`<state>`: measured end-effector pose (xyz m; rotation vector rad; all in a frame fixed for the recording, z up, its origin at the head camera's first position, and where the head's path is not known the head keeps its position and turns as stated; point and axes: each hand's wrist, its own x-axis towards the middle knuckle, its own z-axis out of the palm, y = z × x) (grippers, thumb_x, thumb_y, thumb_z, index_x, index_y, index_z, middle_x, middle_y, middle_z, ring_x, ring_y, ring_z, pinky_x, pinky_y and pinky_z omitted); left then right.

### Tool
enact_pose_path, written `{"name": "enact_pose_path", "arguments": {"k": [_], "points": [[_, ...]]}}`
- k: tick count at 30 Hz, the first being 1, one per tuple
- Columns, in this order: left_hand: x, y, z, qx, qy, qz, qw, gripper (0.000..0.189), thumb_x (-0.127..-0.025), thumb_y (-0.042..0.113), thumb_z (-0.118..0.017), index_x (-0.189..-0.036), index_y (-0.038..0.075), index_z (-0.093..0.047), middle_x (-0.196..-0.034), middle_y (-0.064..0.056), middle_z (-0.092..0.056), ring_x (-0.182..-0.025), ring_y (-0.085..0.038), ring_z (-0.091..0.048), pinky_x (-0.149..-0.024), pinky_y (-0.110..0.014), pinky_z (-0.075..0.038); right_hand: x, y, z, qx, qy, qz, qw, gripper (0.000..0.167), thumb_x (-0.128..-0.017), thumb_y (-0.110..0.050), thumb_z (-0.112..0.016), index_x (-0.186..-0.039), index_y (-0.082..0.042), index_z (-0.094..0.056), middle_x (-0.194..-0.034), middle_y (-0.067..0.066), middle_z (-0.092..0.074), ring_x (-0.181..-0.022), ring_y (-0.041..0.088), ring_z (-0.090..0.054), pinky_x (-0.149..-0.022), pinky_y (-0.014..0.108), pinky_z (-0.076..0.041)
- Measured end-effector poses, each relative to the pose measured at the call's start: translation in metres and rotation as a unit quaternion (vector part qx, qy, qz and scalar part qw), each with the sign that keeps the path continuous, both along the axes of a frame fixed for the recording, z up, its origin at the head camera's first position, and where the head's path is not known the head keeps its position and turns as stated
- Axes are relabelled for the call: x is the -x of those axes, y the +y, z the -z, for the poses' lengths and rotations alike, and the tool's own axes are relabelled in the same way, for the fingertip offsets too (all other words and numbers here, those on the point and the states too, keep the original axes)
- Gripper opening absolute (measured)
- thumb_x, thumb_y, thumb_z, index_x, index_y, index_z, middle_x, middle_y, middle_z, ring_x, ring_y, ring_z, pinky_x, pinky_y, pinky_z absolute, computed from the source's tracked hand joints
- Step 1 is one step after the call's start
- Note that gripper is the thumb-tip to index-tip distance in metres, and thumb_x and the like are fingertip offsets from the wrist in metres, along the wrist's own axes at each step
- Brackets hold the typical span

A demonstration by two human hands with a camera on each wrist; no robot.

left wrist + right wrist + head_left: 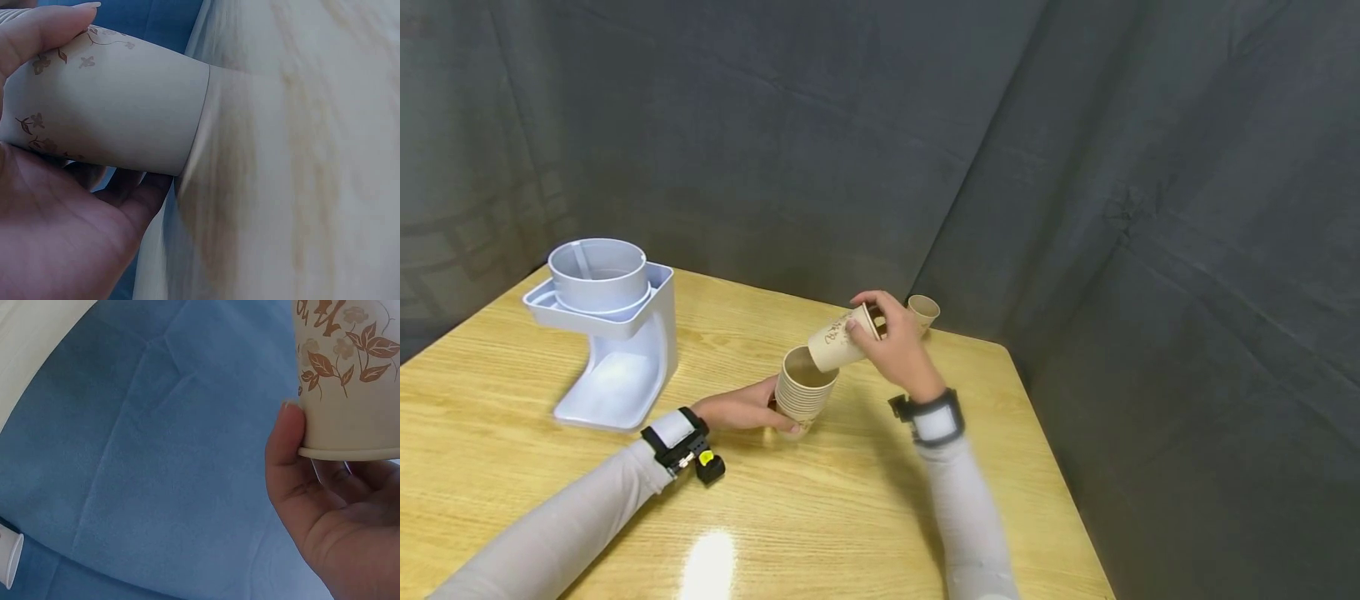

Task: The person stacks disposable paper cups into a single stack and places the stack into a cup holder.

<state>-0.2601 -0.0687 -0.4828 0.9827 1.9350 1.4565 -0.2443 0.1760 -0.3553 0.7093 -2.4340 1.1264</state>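
My left hand [748,408] grips a nested stack of beige paper cups [801,396] low on its side, the open top tilted up toward the right. In the left wrist view the thumb and fingers wrap the printed bottom cup [125,106]. With my right hand [891,337] I hold a single paper cup [841,340] by its rim, tipped so its base overlaps the mouth of the stack. Brown leaves and flowers decorate this cup [350,375] in the right wrist view, where thumb and fingers pinch the rim.
Another paper cup [923,308] stands near the table's back edge, behind my right hand. A pale grey plastic stand with a round holder [598,279] is on the left of the wooden table [820,517]. Dark curtains [790,150] hang behind and at the right.
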Motion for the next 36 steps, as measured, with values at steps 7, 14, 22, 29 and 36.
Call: {"name": "enact_pose_path", "arguments": {"k": [7,14,22,29,36], "points": [[0.000,0.002,-0.001,0.004,-0.002,0.000,1.0000,0.072,-0.083,0.018,-0.074,-0.142,0.011,-0.033,-0.133,-0.011,-0.050,-0.122,-0.025,-0.049,-0.105,-0.041,-0.038,0.000,-0.008,0.003,-0.031,0.030,-0.017,0.9989,0.033,-0.086,-0.030,-0.066,-0.117,-0.019,-0.060,-0.104,-0.003,-0.058,-0.089,0.013,-0.057,-0.065,0.028,-0.056],[0.001,0.001,-0.001,0.003,0.011,0.003,0.9999,0.075,-0.084,0.020,-0.073,-0.144,0.011,-0.029,-0.133,-0.011,-0.050,-0.122,-0.025,-0.049,-0.105,-0.041,-0.038,-0.003,-0.016,0.005,-0.048,0.052,-0.043,0.9966,0.039,-0.084,-0.028,-0.070,-0.122,-0.018,-0.062,-0.112,-0.001,-0.059,-0.093,0.012,-0.056,-0.071,0.029,-0.054],[0.001,0.001,-0.002,-0.001,0.007,0.008,0.9999,0.080,-0.085,0.020,-0.072,-0.148,0.012,-0.023,-0.137,-0.012,-0.046,-0.126,-0.028,-0.046,-0.107,-0.044,-0.036,-0.007,-0.023,0.007,-0.076,0.050,-0.071,0.9933,0.048,-0.085,-0.030,-0.069,-0.131,-0.023,-0.059,-0.119,-0.001,-0.058,-0.098,0.011,-0.057,-0.078,0.025,-0.053],[0.000,0.000,-0.003,0.003,0.007,0.008,0.9999,0.077,-0.085,0.020,-0.072,-0.146,0.011,-0.026,-0.136,-0.012,-0.047,-0.125,-0.027,-0.047,-0.105,-0.042,-0.038,-0.008,-0.031,0.009,-0.089,0.052,-0.097,0.9900,0.047,-0.086,-0.030,-0.068,-0.131,-0.021,-0.058,-0.122,0.002,-0.058,-0.100,0.016,-0.059,-0.078,0.028,-0.055],[0.000,-0.001,-0.002,0.001,-0.002,0.009,1.0000,0.072,-0.086,0.020,-0.072,-0.143,0.010,-0.030,-0.134,-0.012,-0.049,-0.122,-0.025,-0.049,-0.103,-0.040,-0.040,-0.008,-0.044,0.021,-0.158,0.049,-0.122,0.9787,0.048,-0.090,-0.036,-0.066,-0.133,-0.020,-0.055,-0.124,0.001,-0.055,-0.110,0.015,-0.055,-0.090,0.030,-0.052]]}}
